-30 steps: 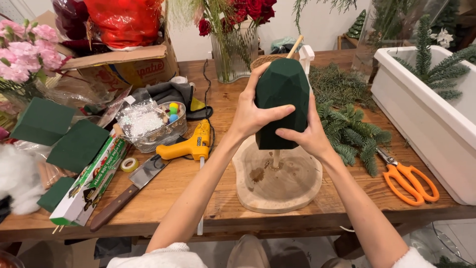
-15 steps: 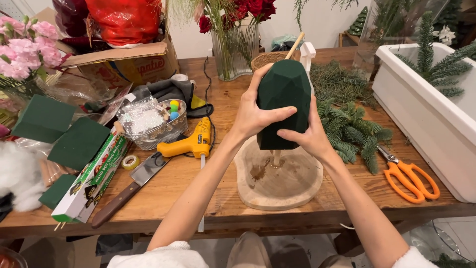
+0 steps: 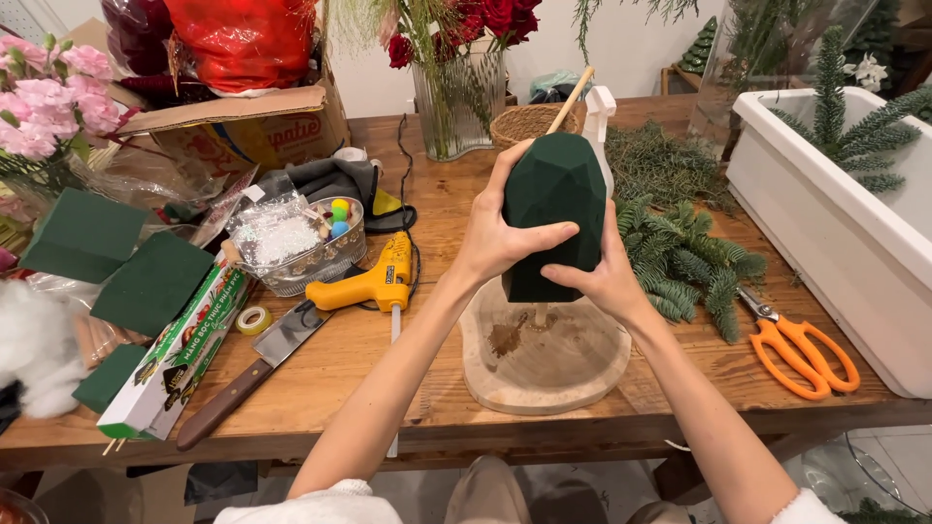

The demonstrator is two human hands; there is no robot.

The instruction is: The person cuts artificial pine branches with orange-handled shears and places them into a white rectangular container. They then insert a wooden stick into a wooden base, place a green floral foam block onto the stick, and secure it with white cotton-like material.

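The carved dark green foam block [image 3: 555, 209] stands upright between my palms, raised just above the round wooden slab [image 3: 546, 359], with a thin wooden peg [image 3: 540, 315] showing under its flat base. My left hand [image 3: 495, 238] wraps the near left face, fingers curled across the front; my right hand [image 3: 604, 277] cups the lower right side, so both are closed on the foam. To my mind, doing this well means keeping the block plumb over the peg, pressing evenly from both sides, and gripping lightly, since foam like this would dent under my fingertips. I would watch the peg and the brown crumbs around it on the slab to keep things centred. Just right of the slab lie evergreen sprigs [image 3: 680, 257], then orange scissors [image 3: 801, 349] near the white trough [image 3: 825, 204]. To the left on the worktop [image 3: 320, 388] sit a yellow glue gun [image 3: 374, 281], a knife [image 3: 257, 369] and spare foam blocks [image 3: 116, 257]
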